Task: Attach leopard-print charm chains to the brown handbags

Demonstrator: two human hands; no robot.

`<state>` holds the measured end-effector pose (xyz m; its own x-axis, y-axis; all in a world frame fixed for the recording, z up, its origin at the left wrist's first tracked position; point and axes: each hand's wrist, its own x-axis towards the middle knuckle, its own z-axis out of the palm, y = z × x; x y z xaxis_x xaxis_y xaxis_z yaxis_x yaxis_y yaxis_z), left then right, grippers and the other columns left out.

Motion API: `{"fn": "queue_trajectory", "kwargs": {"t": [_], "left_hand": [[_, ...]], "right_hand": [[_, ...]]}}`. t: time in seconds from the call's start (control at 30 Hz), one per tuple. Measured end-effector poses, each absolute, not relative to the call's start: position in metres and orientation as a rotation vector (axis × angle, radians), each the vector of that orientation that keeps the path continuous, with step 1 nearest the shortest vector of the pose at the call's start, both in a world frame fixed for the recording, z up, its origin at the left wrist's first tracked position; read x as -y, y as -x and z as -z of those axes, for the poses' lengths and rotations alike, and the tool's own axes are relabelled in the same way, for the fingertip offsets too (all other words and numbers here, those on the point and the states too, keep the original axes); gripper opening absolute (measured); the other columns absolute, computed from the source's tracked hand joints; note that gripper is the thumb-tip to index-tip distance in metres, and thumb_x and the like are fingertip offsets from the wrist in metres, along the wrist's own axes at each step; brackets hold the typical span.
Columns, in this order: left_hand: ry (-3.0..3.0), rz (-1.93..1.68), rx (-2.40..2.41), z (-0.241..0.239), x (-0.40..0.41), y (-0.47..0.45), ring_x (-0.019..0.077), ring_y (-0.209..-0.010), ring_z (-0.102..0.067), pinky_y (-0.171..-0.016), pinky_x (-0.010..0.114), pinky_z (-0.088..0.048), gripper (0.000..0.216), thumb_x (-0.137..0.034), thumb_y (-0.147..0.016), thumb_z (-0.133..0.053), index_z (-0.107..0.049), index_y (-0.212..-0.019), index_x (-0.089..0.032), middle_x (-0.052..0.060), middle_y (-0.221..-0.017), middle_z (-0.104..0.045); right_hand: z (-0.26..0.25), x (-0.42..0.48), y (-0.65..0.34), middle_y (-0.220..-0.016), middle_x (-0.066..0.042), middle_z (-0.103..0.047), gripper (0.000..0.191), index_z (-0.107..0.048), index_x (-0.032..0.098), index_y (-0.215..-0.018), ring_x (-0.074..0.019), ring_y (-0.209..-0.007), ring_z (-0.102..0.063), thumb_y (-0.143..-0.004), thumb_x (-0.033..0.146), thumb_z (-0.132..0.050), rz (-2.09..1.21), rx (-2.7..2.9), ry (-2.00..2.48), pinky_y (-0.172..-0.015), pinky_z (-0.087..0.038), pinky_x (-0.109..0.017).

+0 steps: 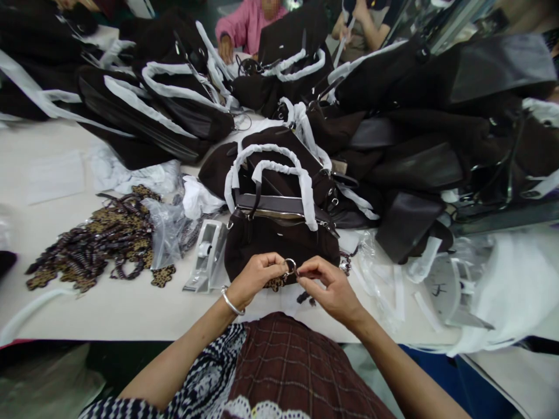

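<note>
My left hand [255, 278] and my right hand [329, 285] meet at the table's near edge, both pinched on a small metal ring [290, 267]. A leopard-print charm [277, 284] hangs from the ring under my left fingers. Just behind the hands stands a dark brown handbag [279, 238] with handles wrapped in white paper [271, 171]. A silver bangle sits on my left wrist.
A pile of leopard-print charms [100, 244] and clear plastic bags [168, 233] lie to the left, a tape dispenser [207, 256] beside the bag. Many dark bags [419, 134] crowd the white table [109, 308]. Other people [248, 26] work at the far side. White wrapping [498, 291] lies right.
</note>
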<state>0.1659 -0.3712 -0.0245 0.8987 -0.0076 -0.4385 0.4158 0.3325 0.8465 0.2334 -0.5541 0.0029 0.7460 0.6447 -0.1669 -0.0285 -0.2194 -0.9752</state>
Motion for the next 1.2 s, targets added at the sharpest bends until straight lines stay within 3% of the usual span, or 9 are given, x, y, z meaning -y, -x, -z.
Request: {"fn": "queue_trajectory", "kwargs": {"t": [0.1,0.3,0.53,0.77,1.0,1.2], "left_hand": [[-1.216,0.2,-0.444,0.027,0.376,-0.168,0.0083,-0.059,-0.045,-0.056,0.021,-0.034,0.026,-0.038,-0.077,-0.066,-0.059,-0.073,-0.013,-0.002,-0.067,-0.055],[-1.365,0.117,-0.421,0.024,0.383,-0.17,0.0086,-0.061,-0.047,-0.057,0.02,-0.036,0.023,-0.037,-0.079,-0.064,-0.061,-0.077,-0.014,-0.002,-0.068,-0.055],[-1.415,0.202,-0.404,0.019,0.382,-0.171,0.0106,-0.061,-0.052,-0.056,0.02,-0.038,0.028,-0.041,-0.079,-0.065,-0.063,-0.078,-0.013,0.0,-0.069,-0.061],[-1.624,0.117,-0.244,0.017,0.368,-0.177,0.0167,-0.086,-0.059,-0.081,0.026,-0.043,0.033,-0.038,-0.093,-0.045,-0.07,-0.093,-0.016,0.004,-0.09,-0.068],[-1.729,0.182,-0.228,0.011,0.384,-0.189,0.0134,-0.068,-0.059,-0.064,0.022,-0.042,0.024,-0.039,-0.088,-0.055,-0.064,-0.087,-0.017,0.0,-0.073,-0.067],[-1.933,0.196,-0.182,0.02,0.39,-0.2,0.0122,-0.064,-0.061,-0.063,0.022,-0.041,0.015,-0.031,-0.089,-0.052,-0.062,-0.094,-0.021,-0.003,-0.071,-0.068]], "right_hand": [[-0.001,0.552,-0.228,-0.095,-0.005,-0.065,0.013,-0.072,0.025,-0.088,-0.0206,-0.095,-0.058,-0.077,0.019,-0.071,-0.554,0.578,1.75,-0.09,-0.044,-0.034],[0.012,0.542,-0.223,-0.085,-0.002,-0.067,0.019,-0.068,0.021,-0.093,-0.0158,-0.077,-0.059,-0.079,0.034,-0.071,-0.694,0.061,1.521,-0.073,-0.049,-0.03],[0.025,0.539,-0.225,-0.076,0.0,-0.065,0.018,-0.071,0.018,-0.082,-0.0127,-0.07,-0.055,-0.077,0.035,-0.074,-0.711,-0.074,1.367,-0.069,-0.045,-0.027],[0.022,0.541,-0.231,-0.072,0.001,-0.064,0.019,-0.07,0.017,-0.077,-0.0111,-0.068,-0.054,-0.074,0.034,-0.077,-0.78,-0.197,1.202,-0.067,-0.044,-0.025],[0.029,0.548,-0.235,-0.069,0.002,-0.06,0.018,-0.066,0.018,-0.074,-0.0114,-0.067,-0.052,-0.079,0.034,-0.072,-0.728,-0.1,1.331,-0.067,-0.042,-0.025],[0.039,0.553,-0.244,-0.092,-0.002,-0.069,0.017,-0.066,0.02,-0.082,-0.0166,-0.093,-0.061,-0.085,0.036,-0.064,-0.511,-0.033,1.492,-0.088,-0.043,-0.029]]}}
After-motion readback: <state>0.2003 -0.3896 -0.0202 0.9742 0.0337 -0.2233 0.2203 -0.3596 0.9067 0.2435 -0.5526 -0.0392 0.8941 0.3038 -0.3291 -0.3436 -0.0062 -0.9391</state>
